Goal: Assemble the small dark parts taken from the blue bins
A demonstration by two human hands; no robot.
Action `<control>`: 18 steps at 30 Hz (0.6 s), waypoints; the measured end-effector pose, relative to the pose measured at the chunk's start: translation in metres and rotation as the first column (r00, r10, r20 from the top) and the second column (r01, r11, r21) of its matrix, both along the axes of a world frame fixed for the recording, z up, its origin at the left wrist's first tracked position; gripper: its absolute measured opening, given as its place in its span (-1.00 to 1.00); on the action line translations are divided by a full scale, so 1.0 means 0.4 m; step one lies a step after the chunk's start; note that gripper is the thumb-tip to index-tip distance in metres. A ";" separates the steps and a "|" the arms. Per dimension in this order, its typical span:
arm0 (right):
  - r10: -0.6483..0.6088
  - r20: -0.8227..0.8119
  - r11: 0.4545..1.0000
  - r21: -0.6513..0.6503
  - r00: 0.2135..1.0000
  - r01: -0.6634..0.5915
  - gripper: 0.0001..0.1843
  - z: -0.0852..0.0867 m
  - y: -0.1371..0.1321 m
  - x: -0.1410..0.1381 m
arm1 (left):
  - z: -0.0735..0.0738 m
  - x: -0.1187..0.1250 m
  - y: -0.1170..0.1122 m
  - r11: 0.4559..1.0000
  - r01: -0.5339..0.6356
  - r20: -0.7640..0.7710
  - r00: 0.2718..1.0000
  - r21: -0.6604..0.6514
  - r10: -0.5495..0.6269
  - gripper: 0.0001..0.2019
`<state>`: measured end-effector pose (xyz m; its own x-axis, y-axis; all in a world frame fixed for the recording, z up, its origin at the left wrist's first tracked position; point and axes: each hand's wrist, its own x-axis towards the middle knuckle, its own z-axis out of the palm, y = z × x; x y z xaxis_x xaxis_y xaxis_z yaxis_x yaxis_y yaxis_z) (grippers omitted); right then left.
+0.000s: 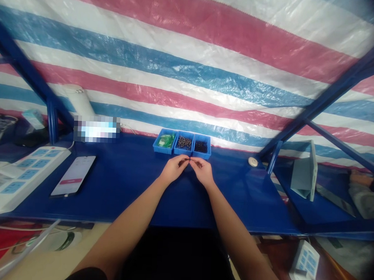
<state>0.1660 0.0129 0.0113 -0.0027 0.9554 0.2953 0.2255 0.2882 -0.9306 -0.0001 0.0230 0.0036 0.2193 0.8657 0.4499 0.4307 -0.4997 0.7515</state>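
My left hand (173, 168) and my right hand (201, 170) meet over the blue table (126, 182), fingertips pinched together on a small dark part (187, 160) between them. Just beyond the hands stand three small blue bins in a row: the left bin (164, 142) holds green packets, the middle bin (184, 143) and the right bin (201, 146) hold small dark pieces. Both forearms reach in from the bottom of the view.
A phone (74, 175) lies screen-up at the left, beside a white power strip (21, 178). A small round white object (253, 161) sits at the right by a blue frame post. A striped tarp (190, 53) hangs behind. Another person's hand (360, 179) shows far right.
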 end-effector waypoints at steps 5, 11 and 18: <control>0.010 0.007 1.000 -0.003 1.000 -0.010 -0.67 -0.002 0.000 0.001 | -0.002 -0.001 0.002 1.000 0.011 0.010 1.000 0.001 -0.011 -0.78; 0.014 0.006 1.000 0.013 1.000 -0.014 -0.66 -0.005 -0.001 -0.002 | 0.009 -0.002 -0.002 1.000 0.017 -0.008 1.000 -0.007 -0.018 -0.76; -0.004 -0.013 1.000 0.016 1.000 0.004 -0.67 -0.010 0.004 -0.001 | -0.004 -0.001 0.005 1.000 -0.010 0.002 1.000 -0.011 0.010 -0.76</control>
<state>0.1655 0.0145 0.0073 0.0050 0.9506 0.3103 0.2150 0.3020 -0.9287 -0.0005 0.0248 0.0022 0.2098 0.8726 0.4410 0.4345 -0.4873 0.7575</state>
